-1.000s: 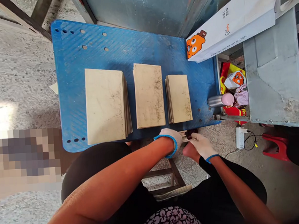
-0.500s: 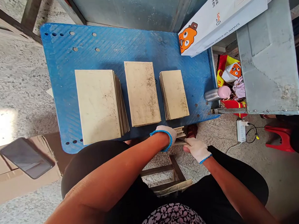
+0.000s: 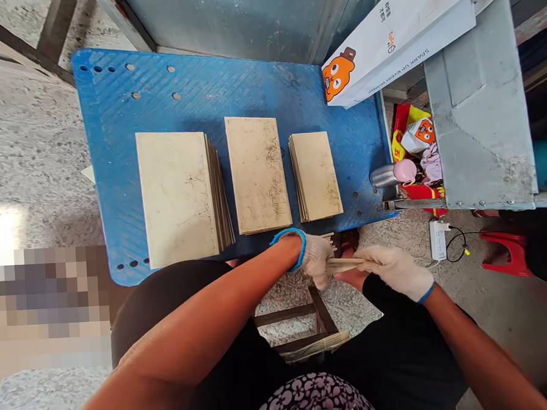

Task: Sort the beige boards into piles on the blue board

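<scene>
Thin pale strips [image 3: 345, 265], a narrow bundle, lie level between both gloved hands, just off the near edge of a blue perforated plastic pallet [image 3: 126, 109]. Left hand [image 3: 317, 261]: fingers [image 3: 322, 278] curled round the bundle's end, pressed together. Right hand [image 3: 396, 272]: fingers [image 3: 367, 258] closed along the far end, pinching it. Gloves white, cuffs blue.

A small stack of slats [image 3: 329, 243] sits just beyond the left hand, at the pallet edge. Three stacks of beige tiles stand on the pallet, well apart from the hands: left [image 3: 176, 198], middle [image 3: 257, 174], right [image 3: 315, 176]; dusty surfaces.

Right of these: steel flask with pink cap [image 3: 393, 174], white paper bag [image 3: 384, 46] with orange cartoon print. On the floor: white power strip [image 3: 438, 240], red stool [image 3: 505, 254].
</scene>
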The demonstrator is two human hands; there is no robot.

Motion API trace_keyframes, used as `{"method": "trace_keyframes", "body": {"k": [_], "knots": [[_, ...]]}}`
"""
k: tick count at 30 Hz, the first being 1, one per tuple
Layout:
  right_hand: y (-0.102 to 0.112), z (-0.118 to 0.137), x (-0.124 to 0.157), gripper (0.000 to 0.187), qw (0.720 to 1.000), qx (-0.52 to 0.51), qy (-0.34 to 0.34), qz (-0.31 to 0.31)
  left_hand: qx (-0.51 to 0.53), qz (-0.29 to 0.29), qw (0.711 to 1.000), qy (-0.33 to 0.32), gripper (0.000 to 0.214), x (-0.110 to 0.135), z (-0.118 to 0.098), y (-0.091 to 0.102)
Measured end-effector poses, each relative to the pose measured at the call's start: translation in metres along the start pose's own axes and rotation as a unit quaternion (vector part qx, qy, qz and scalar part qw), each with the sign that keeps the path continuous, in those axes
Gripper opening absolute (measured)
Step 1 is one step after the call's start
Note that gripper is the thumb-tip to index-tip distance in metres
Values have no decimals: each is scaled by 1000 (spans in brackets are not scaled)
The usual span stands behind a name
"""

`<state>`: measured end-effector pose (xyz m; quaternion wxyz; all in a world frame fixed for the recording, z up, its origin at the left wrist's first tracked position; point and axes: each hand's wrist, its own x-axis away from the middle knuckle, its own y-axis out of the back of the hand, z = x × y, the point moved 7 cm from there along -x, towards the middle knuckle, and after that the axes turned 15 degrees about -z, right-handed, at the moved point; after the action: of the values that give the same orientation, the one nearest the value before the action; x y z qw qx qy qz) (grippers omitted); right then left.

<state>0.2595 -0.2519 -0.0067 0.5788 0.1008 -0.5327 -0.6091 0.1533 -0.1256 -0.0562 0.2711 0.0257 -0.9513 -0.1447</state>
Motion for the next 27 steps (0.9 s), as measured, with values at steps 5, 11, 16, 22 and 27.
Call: {"method": "trace_keyframes", "body": {"k": [5,11,16,22,27], "knots": [[66,0,-16,24,991,-108,-35,-66,102,-20,994,-43,23,5,-17,18],[68,0,-46,45,892,-329,-102,-293,321,-158,933,16,25,-6,-12,53],[21,18,-41,115,927,-194,-132,-292,429,-186,877,112,22,-2,-8,76],[4,50,-58,136,950,-26,-110,-292,453,-259,842,135,33,-1,3,103],[16,71,-92,135,945,-4,-110,-307,472,-307,816,127,37,0,11,122]]}}
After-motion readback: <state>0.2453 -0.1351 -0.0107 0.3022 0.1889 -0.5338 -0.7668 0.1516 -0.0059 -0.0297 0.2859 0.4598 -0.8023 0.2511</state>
